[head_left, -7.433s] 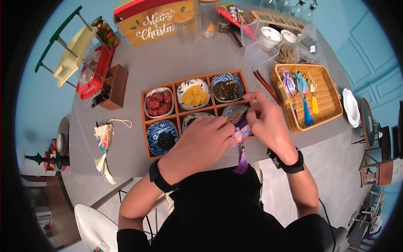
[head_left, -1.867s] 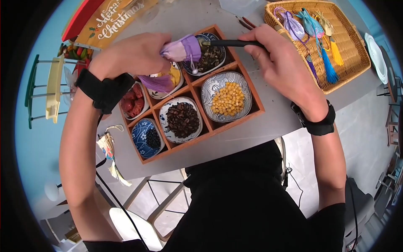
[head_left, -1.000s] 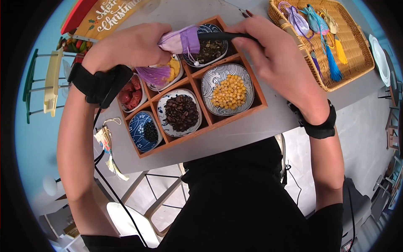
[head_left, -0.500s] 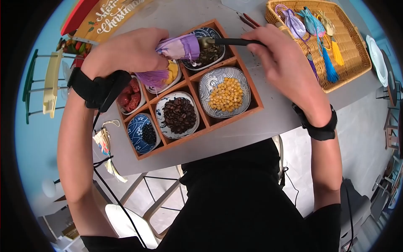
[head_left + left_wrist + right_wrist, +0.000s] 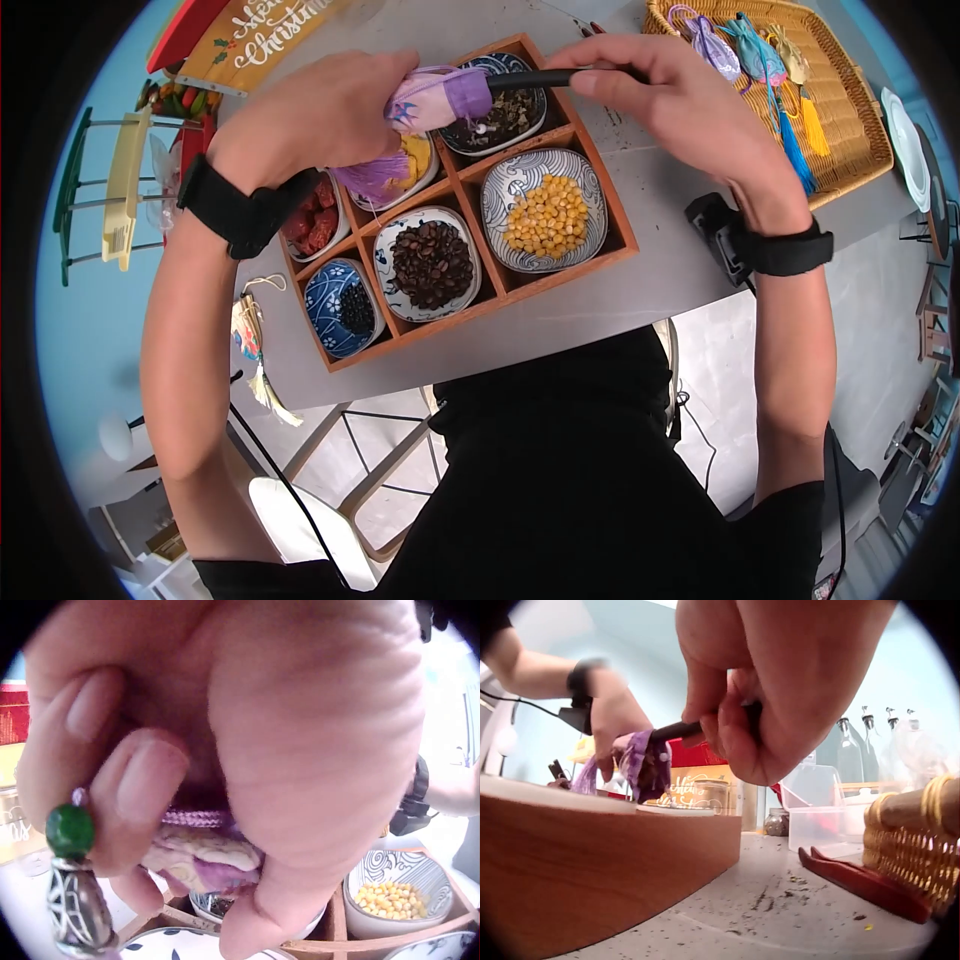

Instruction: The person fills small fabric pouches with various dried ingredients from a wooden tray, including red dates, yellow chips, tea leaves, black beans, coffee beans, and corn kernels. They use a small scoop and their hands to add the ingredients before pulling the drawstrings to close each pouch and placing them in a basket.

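My left hand (image 5: 320, 115) grips a purple drawstring pouch (image 5: 438, 98) above the back of a wooden compartment box (image 5: 485, 306). The pouch's purple tassel hangs over the yellow pieces (image 5: 416, 160), and a green bead (image 5: 70, 832) dangles beside the left fingers. My right hand (image 5: 690, 100) pinches the black handle of a spoon (image 5: 535, 79); its head is hidden in the pouch's mouth. Below lies the bowl of dried leaves (image 5: 512, 118). Other compartments hold bowls of corn kernels (image 5: 548, 218), coffee beans (image 5: 433, 265), small black beans (image 5: 355, 310) and red dates (image 5: 315, 225).
At right stands a wicker basket (image 5: 850, 160) with several tasselled pouches. Reddish wooden tongs (image 5: 862, 883) lie between box and basket, near scattered leaf bits (image 5: 769, 896). A cream pouch (image 5: 250, 328) lies left of the box; a Christmas crate (image 5: 245, 50) stands behind.
Earlier both hands worked at the pouch over the front right compartment. It then moved to the back, and a spoon came into the right hand. The spoon's head, visible half a second ago, is now inside the pouch.
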Demonstrator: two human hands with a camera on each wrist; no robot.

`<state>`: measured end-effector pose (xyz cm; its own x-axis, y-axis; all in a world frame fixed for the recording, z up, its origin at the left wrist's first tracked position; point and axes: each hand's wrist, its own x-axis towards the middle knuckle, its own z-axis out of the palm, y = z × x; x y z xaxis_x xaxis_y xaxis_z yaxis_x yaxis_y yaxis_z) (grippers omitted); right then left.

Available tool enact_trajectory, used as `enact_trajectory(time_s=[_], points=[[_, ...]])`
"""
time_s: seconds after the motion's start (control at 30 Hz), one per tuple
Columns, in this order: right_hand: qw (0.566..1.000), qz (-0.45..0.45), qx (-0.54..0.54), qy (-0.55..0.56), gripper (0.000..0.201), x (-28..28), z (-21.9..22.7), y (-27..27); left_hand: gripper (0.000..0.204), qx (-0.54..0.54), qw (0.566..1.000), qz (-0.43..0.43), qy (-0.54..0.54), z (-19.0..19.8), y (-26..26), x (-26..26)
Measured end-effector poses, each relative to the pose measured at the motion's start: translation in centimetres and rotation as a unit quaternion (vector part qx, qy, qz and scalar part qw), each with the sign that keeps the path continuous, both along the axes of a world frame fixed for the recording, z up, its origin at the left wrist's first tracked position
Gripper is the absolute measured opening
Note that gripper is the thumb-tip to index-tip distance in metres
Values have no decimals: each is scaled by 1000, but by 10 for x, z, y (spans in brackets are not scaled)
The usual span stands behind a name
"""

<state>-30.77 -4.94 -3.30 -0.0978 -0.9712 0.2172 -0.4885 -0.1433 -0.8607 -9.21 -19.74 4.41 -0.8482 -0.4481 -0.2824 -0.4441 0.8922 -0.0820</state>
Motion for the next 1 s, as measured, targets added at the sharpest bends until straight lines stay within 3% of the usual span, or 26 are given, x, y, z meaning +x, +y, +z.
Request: enact_trajectory(time_s=[0.13, 0.2, 0.4, 0.57, 0.67, 0.73, 0.8, 0.87, 0.93, 1.0], points=[[998, -5, 51, 45, 24, -3, 17, 7, 33, 14, 999, 11, 38, 1, 0, 2], [999, -4, 24, 46, 24, 3, 16, 1, 40, 39, 999, 4, 10, 4, 3, -3], [995, -26, -85, 33, 22, 17, 0, -4, 36, 37, 999, -10, 25, 1, -1, 1], [996, -68, -13, 61, 20, 7, 4, 13, 36, 69, 996, 11, 57, 4, -2, 6], [997, -37, -50, 40, 19, 21, 14, 8, 36, 87, 995, 8, 46, 3, -1, -1], [980, -74, -136, 121, 18, 25, 9, 6, 36, 83, 996, -3, 40, 7, -2, -4], [978, -63, -140, 138, 18, 15, 10, 11, 37, 76, 995, 53, -21, 14, 0, -6], [989, -110, -1, 96, 17, 14, 15, 22, 37, 78, 996, 45, -4, 12, -5, 0], [990, -114, -14, 85, 17, 18, 13, 23, 38, 85, 996, 27, 8, 10, -6, -2], [986, -75, -104, 111, 22, 29, 15, 18, 37, 115, 992, 47, 3, 11, -3, -7]])
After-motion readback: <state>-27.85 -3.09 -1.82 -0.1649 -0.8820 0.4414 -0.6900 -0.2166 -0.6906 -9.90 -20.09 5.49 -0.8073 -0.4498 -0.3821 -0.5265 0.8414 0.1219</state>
